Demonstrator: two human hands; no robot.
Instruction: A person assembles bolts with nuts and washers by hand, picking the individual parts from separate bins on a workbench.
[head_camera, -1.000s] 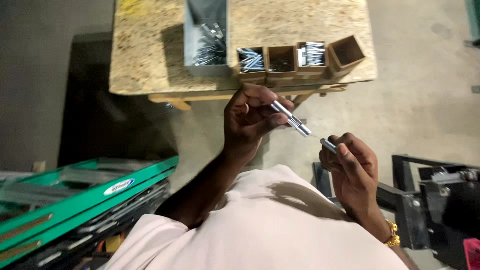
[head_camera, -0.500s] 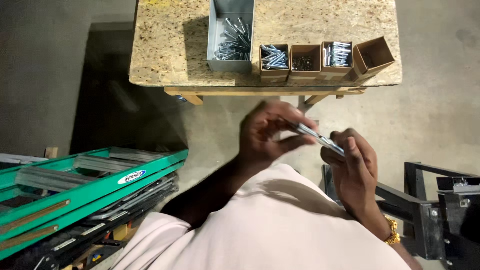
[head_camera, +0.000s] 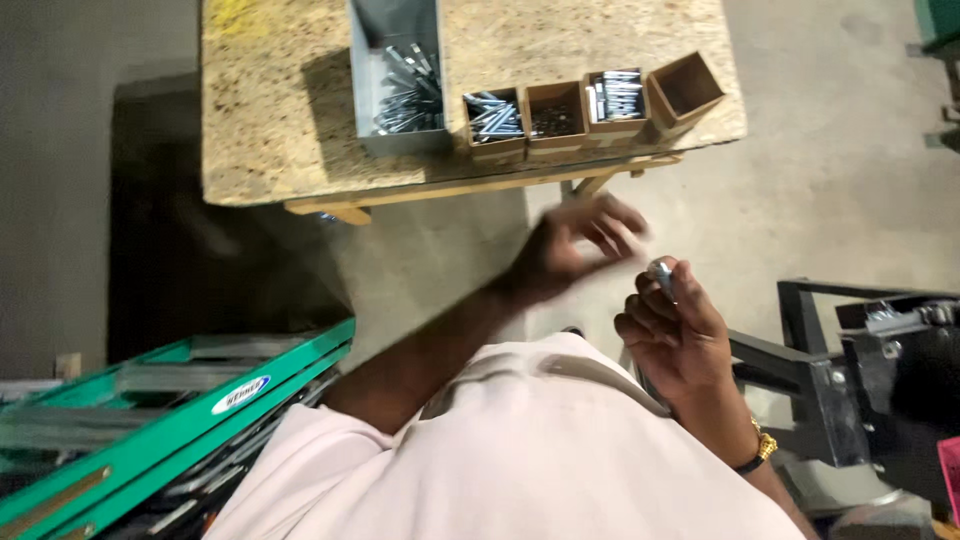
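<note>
The right hand (head_camera: 675, 335) has a small silvery bolt (head_camera: 662, 278) pinched upright between thumb and fingertips, its head poking out at the top. The left hand (head_camera: 580, 240) is at about 10 o'clock from it, apart from it, and so motion-blurred that whether its fingers are spread or pinching something can't be told.

For doing this bit well, the call here would be to keep the bolt steady and upright in the right hand, gripped low so the top stays free, and let the left hand do the travelling. Anything wobbly in the pinch and that little thing is on the concrete floor (head_camera: 850, 190).

Pose-wise: the left forearm stretches out from the chest towards 1 o'clock, wrist bent, fingers fanned towards the right. The right hand sits closer in, palm turned left, wrist with a gold bracelet (head_camera: 763, 443) at 5 o'clock.

Up at 12 o'clock sits the chipboard table (head_camera: 280, 110), carrying a grey metal bin of bolts (head_camera: 400, 80) and a row of small cardboard boxes (head_camera: 590, 105). A green ladder (head_camera: 150, 420) lies at 8 o'clock.
</note>
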